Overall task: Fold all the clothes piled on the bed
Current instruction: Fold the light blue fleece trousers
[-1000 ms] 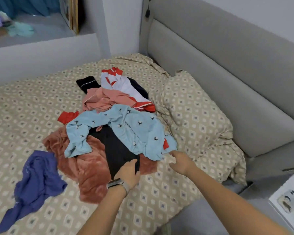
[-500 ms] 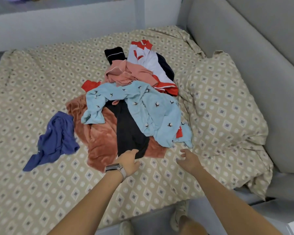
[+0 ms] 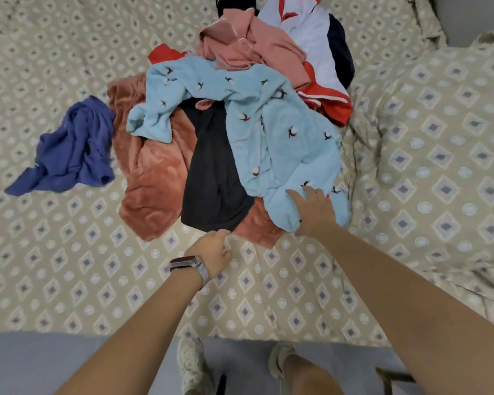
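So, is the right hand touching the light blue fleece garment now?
Touching. The head view shows the right hand lying on the near corner of the light blue fleece garment, fingers on the fabric, no gap.

Both forearms are bare, with no sleeves in view. A wristwatch (image 3: 189, 264) with a dark rectangular face and a grey woven metal band is worn on the left wrist. Light, pale beige lace-up shoes (image 3: 193, 366) are worn on both feet
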`<state>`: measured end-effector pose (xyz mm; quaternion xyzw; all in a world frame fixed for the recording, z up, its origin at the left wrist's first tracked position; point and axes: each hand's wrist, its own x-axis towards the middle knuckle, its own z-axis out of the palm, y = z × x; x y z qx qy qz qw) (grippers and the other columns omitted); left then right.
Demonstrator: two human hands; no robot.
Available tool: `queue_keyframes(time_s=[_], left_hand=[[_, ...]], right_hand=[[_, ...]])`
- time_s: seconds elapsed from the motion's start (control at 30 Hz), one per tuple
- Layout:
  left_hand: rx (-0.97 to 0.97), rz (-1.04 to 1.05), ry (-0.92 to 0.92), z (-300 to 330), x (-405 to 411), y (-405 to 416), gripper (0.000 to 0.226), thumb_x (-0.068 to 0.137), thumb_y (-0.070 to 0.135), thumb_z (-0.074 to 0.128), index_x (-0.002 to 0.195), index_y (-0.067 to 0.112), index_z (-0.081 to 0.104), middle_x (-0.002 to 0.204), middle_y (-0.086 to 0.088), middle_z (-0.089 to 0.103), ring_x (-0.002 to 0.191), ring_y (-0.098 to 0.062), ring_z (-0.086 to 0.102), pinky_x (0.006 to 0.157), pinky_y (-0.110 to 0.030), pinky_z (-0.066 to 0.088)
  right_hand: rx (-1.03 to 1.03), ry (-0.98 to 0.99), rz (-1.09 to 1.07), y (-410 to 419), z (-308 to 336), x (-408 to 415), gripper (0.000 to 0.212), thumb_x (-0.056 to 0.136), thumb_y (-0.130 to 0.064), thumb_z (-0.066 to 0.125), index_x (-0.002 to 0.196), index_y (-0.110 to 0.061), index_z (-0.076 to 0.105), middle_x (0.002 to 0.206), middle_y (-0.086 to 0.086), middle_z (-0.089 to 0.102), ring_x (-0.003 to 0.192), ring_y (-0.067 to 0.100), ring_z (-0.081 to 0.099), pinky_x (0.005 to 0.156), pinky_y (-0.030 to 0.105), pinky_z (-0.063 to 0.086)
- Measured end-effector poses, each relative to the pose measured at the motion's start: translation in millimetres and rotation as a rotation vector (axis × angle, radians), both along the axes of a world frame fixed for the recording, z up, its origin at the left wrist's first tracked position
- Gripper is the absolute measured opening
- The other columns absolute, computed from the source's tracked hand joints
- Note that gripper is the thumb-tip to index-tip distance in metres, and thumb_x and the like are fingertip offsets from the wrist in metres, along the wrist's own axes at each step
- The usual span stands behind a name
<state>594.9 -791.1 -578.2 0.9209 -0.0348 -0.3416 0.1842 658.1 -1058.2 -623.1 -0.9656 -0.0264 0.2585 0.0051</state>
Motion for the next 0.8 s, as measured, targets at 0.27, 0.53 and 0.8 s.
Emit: queue_keyframes(time_s=[0.27, 0.53, 0.8], left_hand=[[0.016, -0.007, -0.058, -70, -26, 7, 0.057, 0.094, 0.025, 0.049, 0.148, 0.020, 0.029, 0.141, -0.005, 0.043, 0.123, -0.025, 0.048, 0.096, -0.037, 0.045], [-0.133, -0.013, -0.381, -113, -27, -9, 0.039, 0.092, 0.021, 0.049, 0.131, 0.018, 0.047, 0.126, -0.003, 0.049, 0.101, -0.020, 0.056, 0.077, -0.039, 0.051], [-0.313, 0.161, -0.446, -73, -36, -6, 0.054, 0.092, 0.025, 0.061, 0.141, 0.016, 0.041, 0.134, -0.004, 0.051, 0.104, -0.014, 0.058, 0.091, -0.029, 0.047]], right_hand=[[0.037, -0.263, 0.046, 9, -87, 7, 0.036, 0.063, -0.013, 0.087, 0.094, -0.007, 0.070, 0.101, 0.024, 0.060, 0.096, 0.046, 0.057, 0.071, 0.048, 0.052], [0.627, -0.637, -0.673, -3, -52, 23, 0.034, 0.100, -0.028, 0.033, 0.089, -0.003, 0.054, 0.094, 0.021, 0.062, 0.093, 0.037, 0.057, 0.081, 0.040, 0.039], [1.984, -0.506, -0.906, -9, 128, 5, 0.026, 0.098, -0.025, 0.047, 0.107, -0.007, 0.062, 0.098, 0.013, 0.069, 0.094, 0.028, 0.067, 0.081, 0.037, 0.056]])
